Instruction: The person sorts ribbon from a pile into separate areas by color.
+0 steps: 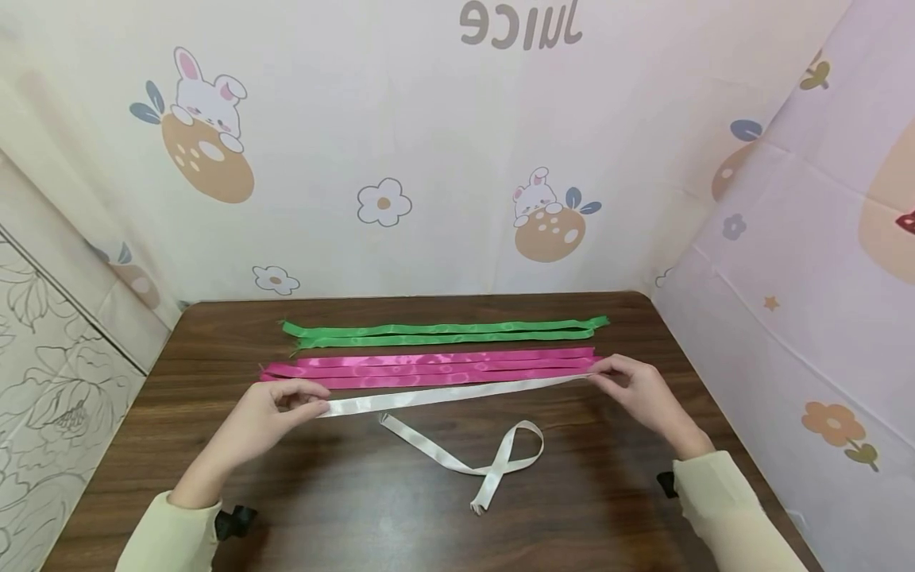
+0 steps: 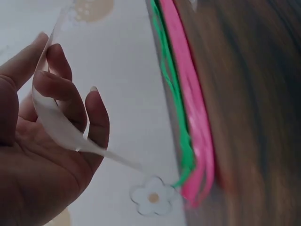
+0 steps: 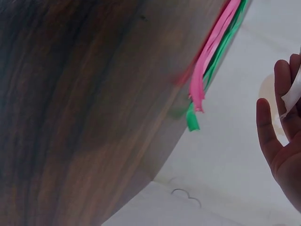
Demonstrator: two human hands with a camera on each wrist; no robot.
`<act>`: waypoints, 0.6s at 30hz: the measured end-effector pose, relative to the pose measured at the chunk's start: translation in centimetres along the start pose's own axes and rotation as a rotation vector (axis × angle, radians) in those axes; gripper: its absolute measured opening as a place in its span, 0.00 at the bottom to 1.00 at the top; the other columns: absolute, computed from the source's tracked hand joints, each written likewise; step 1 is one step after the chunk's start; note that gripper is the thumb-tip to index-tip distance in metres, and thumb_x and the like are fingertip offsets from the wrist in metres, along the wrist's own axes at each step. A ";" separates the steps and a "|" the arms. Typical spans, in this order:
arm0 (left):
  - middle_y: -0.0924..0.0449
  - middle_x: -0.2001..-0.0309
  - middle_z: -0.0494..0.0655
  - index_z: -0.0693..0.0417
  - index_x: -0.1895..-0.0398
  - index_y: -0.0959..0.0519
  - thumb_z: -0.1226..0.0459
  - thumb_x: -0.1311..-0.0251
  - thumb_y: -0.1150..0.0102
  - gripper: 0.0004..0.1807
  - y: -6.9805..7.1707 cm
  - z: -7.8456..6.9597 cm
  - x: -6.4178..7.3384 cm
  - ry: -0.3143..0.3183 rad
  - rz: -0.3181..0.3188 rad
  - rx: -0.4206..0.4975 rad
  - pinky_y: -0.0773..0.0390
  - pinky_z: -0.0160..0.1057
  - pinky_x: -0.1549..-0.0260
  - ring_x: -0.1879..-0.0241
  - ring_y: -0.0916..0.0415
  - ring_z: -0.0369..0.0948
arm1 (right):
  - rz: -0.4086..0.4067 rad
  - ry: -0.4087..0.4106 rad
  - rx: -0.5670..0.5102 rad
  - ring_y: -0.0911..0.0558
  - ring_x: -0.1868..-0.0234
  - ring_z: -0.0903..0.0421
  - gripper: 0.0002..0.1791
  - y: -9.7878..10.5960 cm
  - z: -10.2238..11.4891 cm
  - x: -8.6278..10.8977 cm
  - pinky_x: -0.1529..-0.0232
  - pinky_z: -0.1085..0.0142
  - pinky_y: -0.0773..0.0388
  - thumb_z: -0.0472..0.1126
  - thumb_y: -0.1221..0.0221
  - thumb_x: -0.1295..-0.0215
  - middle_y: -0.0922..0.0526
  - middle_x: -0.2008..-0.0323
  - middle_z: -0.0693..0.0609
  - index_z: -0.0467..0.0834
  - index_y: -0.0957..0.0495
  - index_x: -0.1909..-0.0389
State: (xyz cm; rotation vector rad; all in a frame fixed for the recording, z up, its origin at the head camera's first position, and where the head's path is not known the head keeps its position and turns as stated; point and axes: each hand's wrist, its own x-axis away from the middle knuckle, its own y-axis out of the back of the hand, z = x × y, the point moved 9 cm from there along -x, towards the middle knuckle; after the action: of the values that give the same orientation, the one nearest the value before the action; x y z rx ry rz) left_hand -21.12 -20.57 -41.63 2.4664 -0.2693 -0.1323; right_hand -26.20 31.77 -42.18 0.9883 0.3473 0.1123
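A white satin ribbon [image 1: 443, 395] is stretched between the two hands, close over the pink ribbons in the head view. My left hand [image 1: 275, 413] pinches its left end; in the left wrist view a loose tail of this white ribbon [image 2: 61, 127] curves across the palm. With thumb and fingertips, my right hand [image 1: 639, 393] holds the other end, slightly higher in the head view. Only part of the right hand [image 3: 287, 141] and a short piece of ribbon show in the right wrist view. A second white ribbon [image 1: 436, 454] lies looped and crossed over itself on the table, nearer the body.
Several pink ribbons [image 1: 429, 369] lie side by side across the wooden table [image 1: 343, 508]. Behind them are green ribbons [image 1: 443, 334], laid out in the same direction. A printed curtain [image 1: 443, 143] hangs along the table's back edge, with another printed cloth [image 1: 808, 318] at the right.
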 end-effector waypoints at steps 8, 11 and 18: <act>0.13 0.65 0.41 0.50 0.56 0.12 0.58 0.38 0.28 0.11 0.7 4.1 -0.3 0.061 -0.047 -0.097 0.26 0.30 0.71 0.70 0.27 0.29 | 0.020 -0.084 0.016 0.21 0.61 0.73 0.04 -0.4 -1.9 0.3 0.59 0.70 0.19 0.40 0.31 0.34 0.11 0.61 0.51 0.49 0.13 0.60; 0.12 0.66 0.41 0.51 0.56 0.12 0.60 0.39 0.27 0.10 0.6 5.1 -0.5 0.052 -0.077 -0.138 0.27 0.31 0.72 0.71 0.27 0.29 | 0.054 -0.114 0.006 0.21 0.60 0.72 0.04 -1.0 -2.6 0.3 0.58 0.70 0.19 0.42 0.32 0.33 0.11 0.60 0.52 0.49 0.13 0.59; 0.11 0.67 0.42 0.52 0.57 0.11 0.60 0.39 0.27 0.10 0.4 6.6 -1.0 0.055 -0.116 -0.185 0.29 0.31 0.73 0.72 0.29 0.29 | 0.117 -0.179 0.029 0.17 0.54 0.60 0.05 -2.2 -4.0 0.5 0.53 0.62 0.18 0.45 0.33 0.31 0.11 0.56 0.53 0.52 0.14 0.58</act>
State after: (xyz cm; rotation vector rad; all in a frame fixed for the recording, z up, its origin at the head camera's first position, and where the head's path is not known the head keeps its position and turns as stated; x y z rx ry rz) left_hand -23.21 -24.61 -46.57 2.2972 -0.0852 -0.1323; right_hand -27.17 33.88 -46.09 1.0395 0.1273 0.1234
